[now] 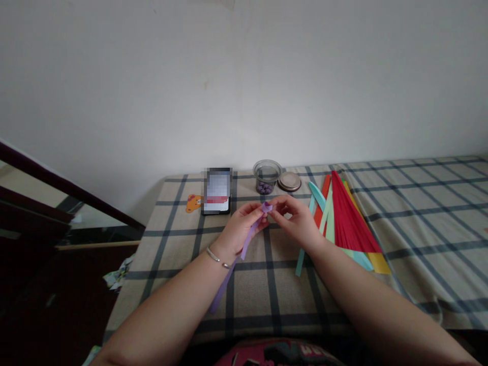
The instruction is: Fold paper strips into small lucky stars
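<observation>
A narrow purple paper strip (249,240) is pinched in my left hand (246,223), its upper end bent into a small loop at the fingertips. The strip's tail hangs down past the palm toward my wrist, where a silver bangle sits. My right hand (292,216) meets the left at the loop, thumb and forefinger closed on the strip's folded end. Below my left wrist another length of purple strip (221,295) lies on the cloth, partly hidden by the forearm. Just beyond my hands stands a clear plastic jar (267,175) with several small purple folded pieces at its bottom.
A round lid (290,181) lies right of the jar. A propped phone (217,193) with a blurred screen stands left, beside a bear cutout (193,203). Red strips (351,223) fan out at right among orange, green, blue and yellow ones. The checked tablecloth (160,254) meets a white wall.
</observation>
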`<state>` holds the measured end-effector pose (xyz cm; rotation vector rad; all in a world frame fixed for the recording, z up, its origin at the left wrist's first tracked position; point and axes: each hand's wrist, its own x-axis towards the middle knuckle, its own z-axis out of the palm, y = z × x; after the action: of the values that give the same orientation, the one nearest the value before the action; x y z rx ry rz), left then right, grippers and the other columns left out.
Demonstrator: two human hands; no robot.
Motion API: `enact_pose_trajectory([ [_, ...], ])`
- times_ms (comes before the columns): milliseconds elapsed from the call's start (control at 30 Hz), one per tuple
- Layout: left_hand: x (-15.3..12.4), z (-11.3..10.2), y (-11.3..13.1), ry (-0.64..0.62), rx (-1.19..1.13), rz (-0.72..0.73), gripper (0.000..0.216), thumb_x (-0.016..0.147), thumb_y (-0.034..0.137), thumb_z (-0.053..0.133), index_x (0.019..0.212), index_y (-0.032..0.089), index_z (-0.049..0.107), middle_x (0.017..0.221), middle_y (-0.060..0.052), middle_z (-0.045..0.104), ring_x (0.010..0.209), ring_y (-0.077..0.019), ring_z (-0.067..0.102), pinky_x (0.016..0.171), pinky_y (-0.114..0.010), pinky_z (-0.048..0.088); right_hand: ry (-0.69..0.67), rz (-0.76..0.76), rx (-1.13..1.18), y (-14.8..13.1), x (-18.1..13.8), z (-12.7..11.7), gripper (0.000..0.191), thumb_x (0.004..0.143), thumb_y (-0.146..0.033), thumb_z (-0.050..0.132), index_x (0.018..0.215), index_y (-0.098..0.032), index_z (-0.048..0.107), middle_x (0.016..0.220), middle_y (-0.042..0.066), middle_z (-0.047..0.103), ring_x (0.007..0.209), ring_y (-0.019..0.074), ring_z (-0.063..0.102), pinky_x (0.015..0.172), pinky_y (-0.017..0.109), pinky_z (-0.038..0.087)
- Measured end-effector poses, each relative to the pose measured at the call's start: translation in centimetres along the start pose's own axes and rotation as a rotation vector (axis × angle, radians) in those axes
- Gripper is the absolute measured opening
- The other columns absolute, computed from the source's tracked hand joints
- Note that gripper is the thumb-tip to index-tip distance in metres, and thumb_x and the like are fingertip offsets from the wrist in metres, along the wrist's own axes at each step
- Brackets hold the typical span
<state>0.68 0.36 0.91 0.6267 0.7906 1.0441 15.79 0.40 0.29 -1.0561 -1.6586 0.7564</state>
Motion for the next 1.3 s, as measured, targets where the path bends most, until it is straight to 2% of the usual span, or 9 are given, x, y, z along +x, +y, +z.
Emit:
enact_pose_trajectory([
  [167, -0.33, -0.02, 0.09, 0.053, 0.232, 0.31, 0.018, 0.072, 0.022, 0.067, 0.089, 0.018, 0.061, 0.087, -0.001, 0.064, 0.077, -0.0114, 0.062, 0.073, -0.024, 0.05, -0.003, 0.05, 0.025, -0.03, 0.06, 0.07, 0.01, 0.079, -0.029, 0.06, 0.086, -0.022, 0.063, 0.075, 0.003, 0.065, 0.066, 0.0151, 0.057, 0.06, 0.028, 0.046],
  [267, -0.65, -0.23, 0.12, -0.008, 0.459, 0.448, 0.026, 0.077, 0.022, 0.063, 0.103, 0.02, 0.06, 0.096, -0.004, 0.063, 0.078, -0.0118, 0.06, 0.076, -0.025, 0.049, -0.007, 0.082, 0.051, -0.19, 0.12, 0.11, 0.01, 0.078, -0.029, 0.061, 0.085, -0.022, 0.063, 0.075, 0.003, 0.065, 0.067, 0.0152, 0.057, 0.06, 0.028, 0.046],
  [333, -0.72, -0.4, 0.07, -0.034, 0.58, 0.555, 0.026, 0.077, 0.023, 0.064, 0.103, 0.021, 0.061, 0.104, -0.006, 0.061, 0.087, -0.0147, 0.06, 0.08, -0.027, 0.048, -0.017, 0.091, 0.071, -0.21, 0.17, 0.17, 0.01, 0.078, -0.029, 0.061, 0.085, -0.022, 0.063, 0.075, 0.002, 0.065, 0.067, 0.0148, 0.057, 0.059, 0.027, 0.045],
  [433, -0.59, -0.59, -0.07, -0.015, 0.736, 0.695, 0.017, 0.078, 0.023, 0.065, 0.095, 0.02, 0.064, 0.101, -0.007, 0.06, 0.096, -0.0177, 0.058, 0.087, -0.03, 0.046, -0.032, 0.139, 0.118, -0.1, 0.23, 0.27, 0.012, 0.077, -0.03, 0.062, 0.085, -0.021, 0.063, 0.073, 0.001, 0.063, 0.066, 0.014, 0.056, 0.059, 0.027, 0.044],
  [500, -0.47, -0.64, -0.17, -0.008, 0.75, 0.698, 0.014, 0.079, 0.024, 0.063, 0.092, 0.02, 0.064, 0.097, -0.006, 0.062, 0.094, -0.0174, 0.059, 0.087, -0.03, 0.046, -0.036, 0.181, 0.174, -0.04, 0.29, 0.32, 0.015, 0.076, -0.032, 0.063, 0.085, -0.021, 0.063, 0.072, 0.001, 0.061, 0.065, 0.0138, 0.055, 0.059, 0.027, 0.044],
  [667, -0.36, -0.66, -0.29, -0.025, 0.629, 0.582, 0.017, 0.083, 0.028, 0.06, 0.097, 0.019, 0.061, 0.099, -0.007, 0.065, 0.093, -0.017, 0.062, 0.087, -0.03, 0.048, -0.078, 0.245, 0.327, -0.08, 0.45, 0.26, 0.021, 0.073, -0.037, 0.068, 0.085, -0.021, 0.063, 0.074, 0.0, 0.06, 0.068, 0.0134, 0.054, 0.061, 0.026, 0.044],
  [800, -0.35, -0.64, -0.19, -0.009, 0.63, 0.581, 0.018, 0.083, 0.028, 0.059, 0.098, 0.019, 0.061, 0.098, -0.005, 0.065, 0.091, -0.0146, 0.062, 0.084, -0.027, 0.049, -0.097, 0.303, 0.41, -0.09, 0.53, 0.21, 0.024, 0.072, -0.04, 0.069, 0.083, -0.02, 0.061, 0.074, -0.001, 0.06, 0.068, 0.0123, 0.054, 0.063, 0.025, 0.042],
  [967, -0.17, -0.65, -0.14, 0.007, 0.657, 0.611, 0.017, 0.083, 0.029, 0.06, 0.096, 0.018, 0.06, 0.091, -0.003, 0.065, 0.083, -0.0136, 0.062, 0.077, -0.026, 0.051, -0.109, 0.321, 0.465, -0.16, 0.58, 0.17, 0.027, 0.071, -0.043, 0.07, 0.076, -0.019, 0.059, 0.07, -0.002, 0.057, 0.063, 0.0109, 0.05, 0.061, 0.025, 0.039],
  [1300, -0.17, -0.72, -0.18, 0.006, 0.629, 0.537, 0.019, 0.084, 0.029, 0.059, 0.097, 0.017, 0.06, 0.089, -0.004, 0.066, 0.079, -0.0136, 0.063, 0.074, -0.026, 0.052, -0.149, 0.363, 0.51, -0.3, 0.55, 0.01, 0.03, 0.069, -0.047, 0.071, 0.068, -0.02, 0.057, 0.065, -0.003, 0.053, 0.06, 0.0112, 0.046, 0.059, 0.025, 0.036],
])
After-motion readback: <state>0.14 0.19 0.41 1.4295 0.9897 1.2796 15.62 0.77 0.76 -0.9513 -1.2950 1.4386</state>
